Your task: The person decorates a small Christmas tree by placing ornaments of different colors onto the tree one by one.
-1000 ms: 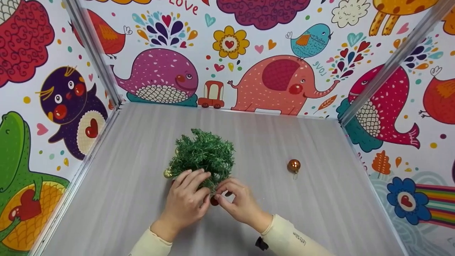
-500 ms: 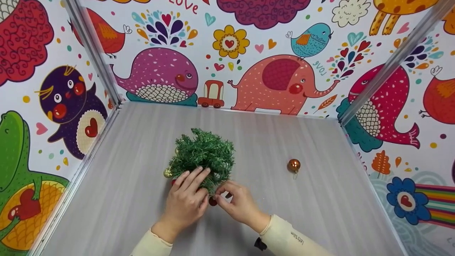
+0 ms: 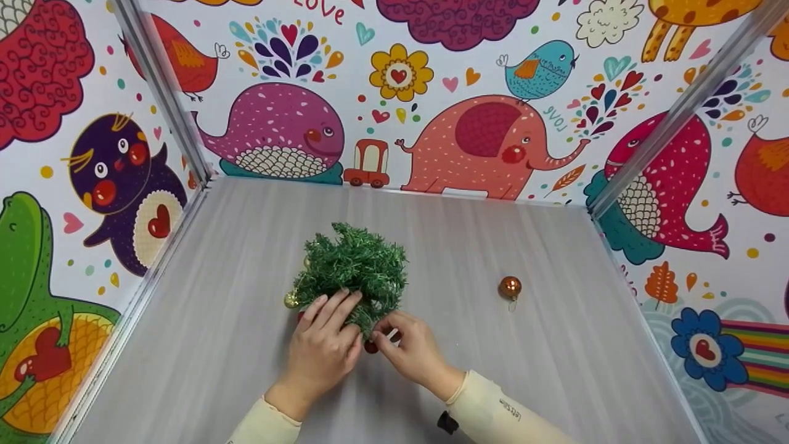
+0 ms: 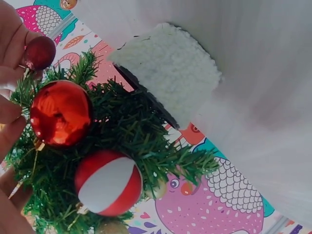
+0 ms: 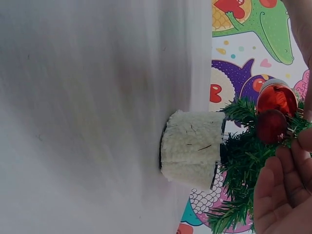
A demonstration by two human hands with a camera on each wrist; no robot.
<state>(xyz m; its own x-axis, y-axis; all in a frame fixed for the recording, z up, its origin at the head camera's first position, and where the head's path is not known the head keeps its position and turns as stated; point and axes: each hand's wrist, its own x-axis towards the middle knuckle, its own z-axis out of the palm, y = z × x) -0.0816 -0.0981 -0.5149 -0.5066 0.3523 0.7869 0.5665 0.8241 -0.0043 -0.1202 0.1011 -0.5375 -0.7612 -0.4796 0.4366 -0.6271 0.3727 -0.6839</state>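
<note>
A small green artificial Christmas tree (image 3: 351, 259) stands in front of me on a white fuzzy base (image 5: 192, 148). My left hand (image 3: 327, 351) lies over its near side, long fingers among the needles, thumb and index pinching a branch. At that branch's tip, my right hand (image 3: 419, 354) pinches the top of a small dark red bauble (image 4: 40, 53) between thumb and index finger. A shiny red bauble (image 4: 61, 113) and a red-and-white striped bauble (image 4: 108, 183) hang close by. On the tree's left side shows a gold bauble (image 3: 291, 300).
A copper-coloured bauble (image 3: 510, 287) with a thread loop lies on the grey table (image 3: 555, 370), right of the tree. Walls printed with cartoon animals (image 3: 481, 148) and metal corner posts (image 3: 163, 92) enclose the table at the back and sides.
My right hand and forearm have shifted slightly left, toward the branch tip. The dark red bauble moves only slightly. My left hand and the tree stay nearly in place.
</note>
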